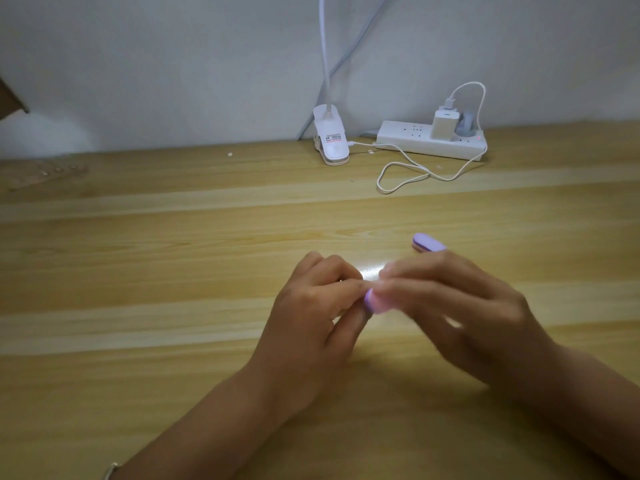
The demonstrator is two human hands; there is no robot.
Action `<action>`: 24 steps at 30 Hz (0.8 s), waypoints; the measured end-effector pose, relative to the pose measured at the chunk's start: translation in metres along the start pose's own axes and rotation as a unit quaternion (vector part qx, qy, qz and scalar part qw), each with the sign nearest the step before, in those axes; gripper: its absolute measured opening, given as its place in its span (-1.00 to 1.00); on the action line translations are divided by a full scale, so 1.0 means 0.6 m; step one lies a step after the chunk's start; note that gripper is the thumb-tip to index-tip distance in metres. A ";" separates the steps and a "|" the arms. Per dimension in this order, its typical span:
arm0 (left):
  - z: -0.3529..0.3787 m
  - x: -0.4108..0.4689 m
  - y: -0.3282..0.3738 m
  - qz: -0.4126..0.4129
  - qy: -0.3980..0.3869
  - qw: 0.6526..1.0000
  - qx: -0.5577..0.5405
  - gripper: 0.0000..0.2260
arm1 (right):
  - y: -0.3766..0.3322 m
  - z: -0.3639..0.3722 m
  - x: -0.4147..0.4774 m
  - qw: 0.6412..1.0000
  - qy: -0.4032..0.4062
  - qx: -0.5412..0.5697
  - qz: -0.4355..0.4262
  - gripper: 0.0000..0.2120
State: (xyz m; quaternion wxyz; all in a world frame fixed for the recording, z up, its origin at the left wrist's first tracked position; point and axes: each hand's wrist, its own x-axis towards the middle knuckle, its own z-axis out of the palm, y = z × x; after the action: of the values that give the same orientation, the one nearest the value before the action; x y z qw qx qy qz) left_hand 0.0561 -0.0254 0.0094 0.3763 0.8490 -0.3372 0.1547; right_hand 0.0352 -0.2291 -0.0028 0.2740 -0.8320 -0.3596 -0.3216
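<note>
Head view | left hand [311,313]: fingers curled, pinching the purple block [374,304] at its left end | block held between both hands' fingertips, above the tabletop [156,271] | right hand [460,306]: blurred, fingers curled on its right end | spare purple piece [428,243] lying just beyond

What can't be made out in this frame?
Head view only:
1. Purple piece, pinched by left hand and right hand: mostly covered by fingers, blurred by motion.
2. Second purple piece: near end hidden behind the right hand.
3. Lamp clip label: print too small.
4. Lamp neck: cut off by the top edge.
</note>
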 end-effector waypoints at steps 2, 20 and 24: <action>0.001 0.001 0.002 -0.005 0.007 1.000 0.003 -0.89 | 0.012 -0.011 0.001 0.999 0.012 -0.006 0.030 -0.77; 0.001 0.005 0.001 -0.039 0.014 0.991 -0.131 -0.87 | -0.001 -0.006 0.001 0.999 0.034 0.005 0.013 -0.77; 0.000 0.006 0.001 -0.041 0.018 0.990 -0.136 -0.87 | -0.002 -0.007 0.001 1.000 0.028 -0.001 -0.002 -0.78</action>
State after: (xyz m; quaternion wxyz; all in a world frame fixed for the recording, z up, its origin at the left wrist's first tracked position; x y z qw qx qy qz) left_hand 0.0581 -0.0273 0.0114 0.5003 0.8001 -0.3133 0.1065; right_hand 0.0330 -0.2309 0.0006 0.2821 -0.8221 -0.3532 -0.3462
